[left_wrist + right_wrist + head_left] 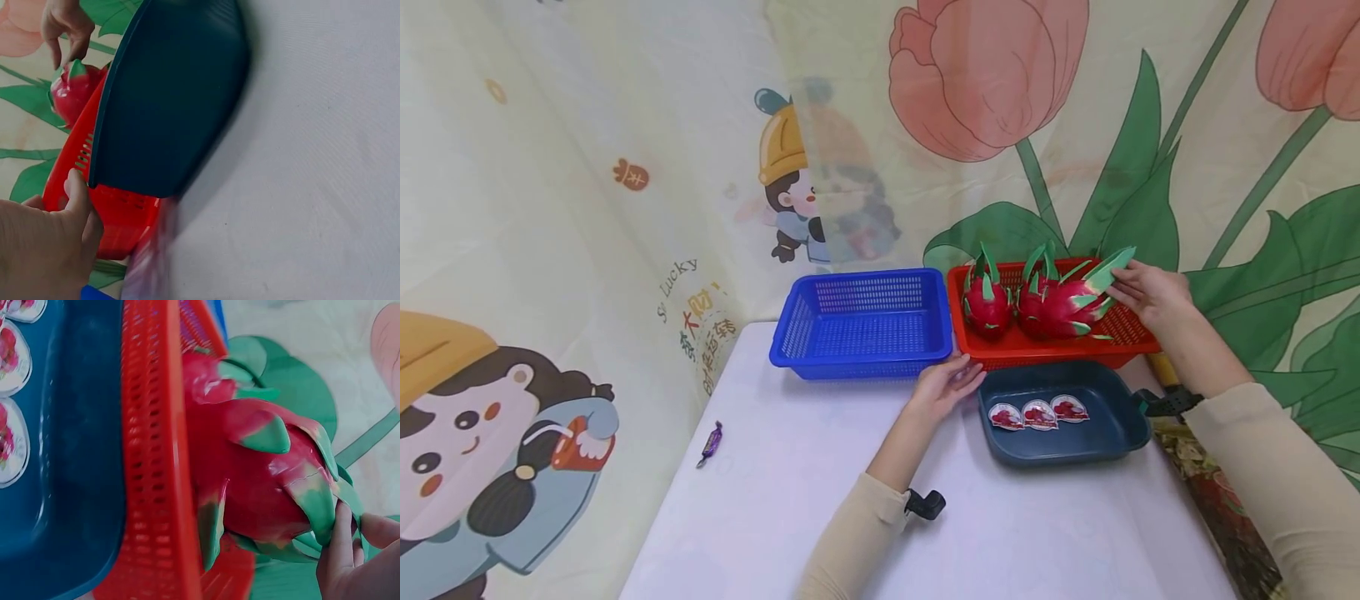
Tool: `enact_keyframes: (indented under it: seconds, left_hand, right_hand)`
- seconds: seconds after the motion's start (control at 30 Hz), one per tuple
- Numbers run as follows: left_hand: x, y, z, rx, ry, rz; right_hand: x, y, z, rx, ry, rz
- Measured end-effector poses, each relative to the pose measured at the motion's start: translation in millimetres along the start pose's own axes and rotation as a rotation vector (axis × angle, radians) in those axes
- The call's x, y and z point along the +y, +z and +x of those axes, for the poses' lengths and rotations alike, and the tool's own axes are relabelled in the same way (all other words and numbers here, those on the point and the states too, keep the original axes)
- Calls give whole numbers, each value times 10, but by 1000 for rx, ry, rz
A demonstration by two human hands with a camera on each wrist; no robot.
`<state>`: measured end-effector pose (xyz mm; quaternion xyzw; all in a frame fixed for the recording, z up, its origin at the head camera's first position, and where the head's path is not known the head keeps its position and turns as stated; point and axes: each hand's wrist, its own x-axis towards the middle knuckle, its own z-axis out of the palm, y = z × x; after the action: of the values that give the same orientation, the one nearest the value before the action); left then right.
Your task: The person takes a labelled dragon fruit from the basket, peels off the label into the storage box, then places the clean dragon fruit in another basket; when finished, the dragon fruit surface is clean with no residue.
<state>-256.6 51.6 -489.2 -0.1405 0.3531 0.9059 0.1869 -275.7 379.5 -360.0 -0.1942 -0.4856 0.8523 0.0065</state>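
My right hand (1153,292) pinches the green leafy end of a dragon fruit (262,469), which lies tilted over the red basket (992,354). Another dragon fruit (987,307) stands at the left end of that basket, leaves upward. Whether a further one sits behind the held fruit I cannot tell. My left hand (942,387) is at the red basket's front left corner, fingers fairly straight, close to the dark teal tray (1075,450). In the left wrist view its fingertips (76,181) overlap the red rim; firm contact is unclear.
Three round stickers (1040,414) with dragon fruit pictures lie in the tray. A blue basket (861,369) stands left of the red one. A purple-wrapped candy (711,443) lies on the white table (775,517) at left. Printed cloth (865,50) hangs behind.
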Motion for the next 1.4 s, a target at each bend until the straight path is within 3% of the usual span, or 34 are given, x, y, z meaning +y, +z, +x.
enact_keyframes:
  seconds: [0.33,0.7,1.0,1.13,1.4]
  left_hand:
    - [-36,33,26,-23,3,-39]
    - [-105,105,13,-3,0,-29]
    - [-96,109,5,6,-3,-25]
    - [-66,81,27,-6,1,-26]
    - [40,-85,-12,-84,-35,56]
  right_hand:
    - [56,-198,195,97,58,14]
    - [128,-414,320,211,113,-3]
    - [227,-521,412,254,41,-13]
    - [239,-479,418,223,9,-86]
    - [287,-437,409,270,-67,-290]
